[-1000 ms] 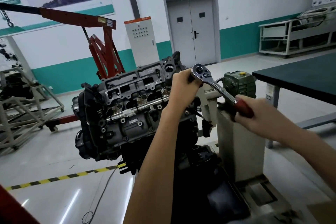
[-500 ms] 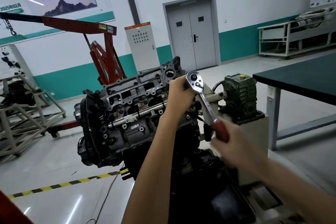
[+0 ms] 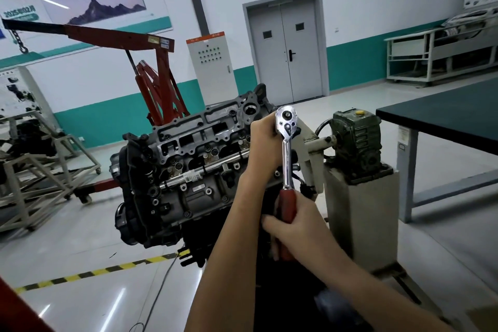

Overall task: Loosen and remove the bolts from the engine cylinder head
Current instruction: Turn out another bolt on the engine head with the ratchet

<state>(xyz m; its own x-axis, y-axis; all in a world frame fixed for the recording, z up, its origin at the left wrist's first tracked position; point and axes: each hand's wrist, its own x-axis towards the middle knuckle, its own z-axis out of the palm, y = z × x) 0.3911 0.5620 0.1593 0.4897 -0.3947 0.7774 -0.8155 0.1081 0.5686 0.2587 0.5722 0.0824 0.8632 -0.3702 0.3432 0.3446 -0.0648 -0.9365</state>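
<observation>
The grey engine cylinder head [image 3: 194, 153] faces me, tilted on its stand, with several bolts and open ports showing. A chrome ratchet wrench [image 3: 287, 143] with a red handle stands almost upright at the head's right end. My left hand [image 3: 262, 140] is wrapped around the socket behind the ratchet's round head, hiding the bolt there. My right hand [image 3: 293, 226] grips the red handle low down, below the left hand.
A green gearbox [image 3: 355, 140] sits on the grey stand pedestal [image 3: 361, 218] right of the engine. A dark-topped table [image 3: 444, 118] stands at the right. A red engine crane [image 3: 151, 81] is behind, metal frames [image 3: 35, 175] at the left, yellow-black floor tape [image 3: 89, 275] below.
My right hand has swung the ratchet handle down and to the left, from pointing right to nearly vertical. My left hand has stayed on the socket.
</observation>
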